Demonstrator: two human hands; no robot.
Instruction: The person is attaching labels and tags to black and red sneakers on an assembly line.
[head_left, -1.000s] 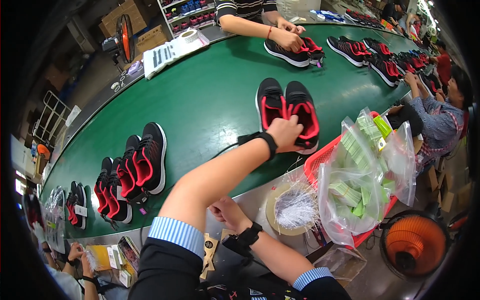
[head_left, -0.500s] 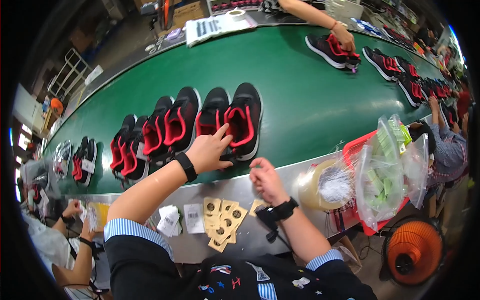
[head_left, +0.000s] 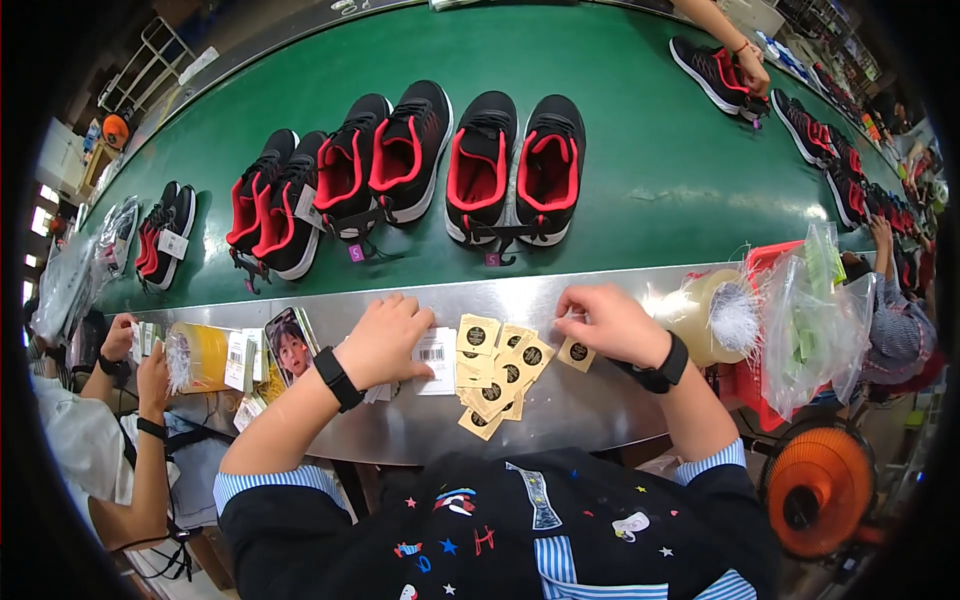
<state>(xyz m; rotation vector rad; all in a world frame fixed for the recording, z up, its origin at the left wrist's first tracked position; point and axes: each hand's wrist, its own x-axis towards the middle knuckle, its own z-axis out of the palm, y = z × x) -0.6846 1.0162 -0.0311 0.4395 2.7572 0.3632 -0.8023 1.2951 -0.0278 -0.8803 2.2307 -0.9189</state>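
Note:
My left hand [head_left: 385, 340] is over the steel ledge, fingers apart, its thumb at the edge of a white barcode card [head_left: 434, 362]. Right of that card lies an overlapping pile of small tan cards [head_left: 497, 378] with dark round prints. My right hand [head_left: 615, 325] hovers over a lone tan card [head_left: 576, 353], fingers bent, with a gap between thumb and forefinger. Straight ahead on the green belt stands a pair of black and red shoes [head_left: 515, 175], joined at the heels by a black strap with a purple tag. More white cards are partly hidden under my left wrist.
Other black and red shoes [head_left: 385, 155] stand leftward along the green belt [head_left: 640, 190]. A phone [head_left: 290, 345] and a yellow roll [head_left: 200, 357] lie left, near a co-worker's hands [head_left: 150, 365]. A tape roll [head_left: 715, 315] with white strings, red basket [head_left: 750, 390] and orange fan [head_left: 818, 487] are right.
My left hand has left the shoes and come back to the cards on the ledge. My right hand has shifted to the lone tan card. The view has tipped lower.

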